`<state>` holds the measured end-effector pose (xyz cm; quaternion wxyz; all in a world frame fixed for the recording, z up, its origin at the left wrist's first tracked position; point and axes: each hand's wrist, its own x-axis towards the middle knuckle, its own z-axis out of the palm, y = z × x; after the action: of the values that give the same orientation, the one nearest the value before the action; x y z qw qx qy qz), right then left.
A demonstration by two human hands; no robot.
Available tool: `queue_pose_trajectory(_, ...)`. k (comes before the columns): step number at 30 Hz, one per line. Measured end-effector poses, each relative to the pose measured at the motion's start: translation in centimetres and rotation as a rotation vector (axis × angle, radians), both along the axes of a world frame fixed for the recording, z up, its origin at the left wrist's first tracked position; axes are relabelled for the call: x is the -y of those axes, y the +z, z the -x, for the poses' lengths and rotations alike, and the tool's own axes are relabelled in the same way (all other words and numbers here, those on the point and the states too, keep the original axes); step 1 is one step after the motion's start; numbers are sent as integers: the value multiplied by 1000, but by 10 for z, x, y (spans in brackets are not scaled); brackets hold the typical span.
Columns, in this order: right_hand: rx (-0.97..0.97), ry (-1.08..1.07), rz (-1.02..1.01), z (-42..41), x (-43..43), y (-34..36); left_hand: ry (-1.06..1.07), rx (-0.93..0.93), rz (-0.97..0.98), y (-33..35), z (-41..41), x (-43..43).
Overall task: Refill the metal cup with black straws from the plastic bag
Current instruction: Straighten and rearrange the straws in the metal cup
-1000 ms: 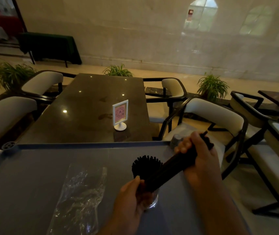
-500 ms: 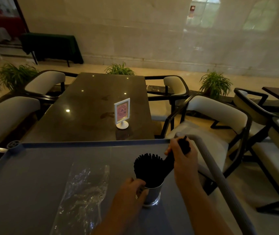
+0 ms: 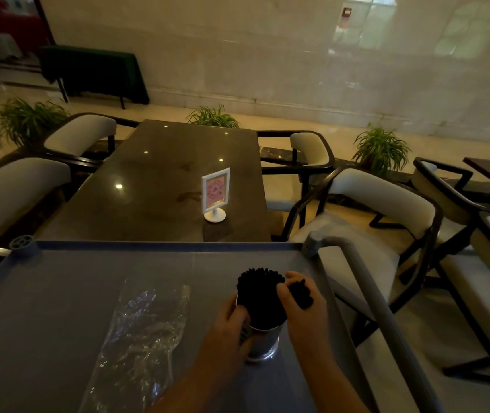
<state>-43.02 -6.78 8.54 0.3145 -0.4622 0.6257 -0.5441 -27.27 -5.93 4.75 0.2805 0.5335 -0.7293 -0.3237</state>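
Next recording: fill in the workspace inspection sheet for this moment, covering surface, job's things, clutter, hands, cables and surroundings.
Surface: grey cart top with a raised rim.
Job's things: metal cup stands upright on the cart, packed with black straws; clear plastic bag lies flat to its left, no straws seen in it.
Clutter: nothing seen.
Hands: left hand grips the cup's side; right hand holds a small bunch of straws at the cup's right edge.
Cables: nothing seen.
Surroundings: dark dining table beyond the cart with a white sign stand on it, padded chairs, potted plants.
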Motion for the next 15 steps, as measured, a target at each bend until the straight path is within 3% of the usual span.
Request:
queue_pose_trajectory(11, -155, 5, 3, -13, -5, -13, -27, -51, 48, -7, -1, 1)
queue_pose_trajectory(15, 17, -15, 18, -13, -5, -16, -36, -97, 66, -5, -2, 1)
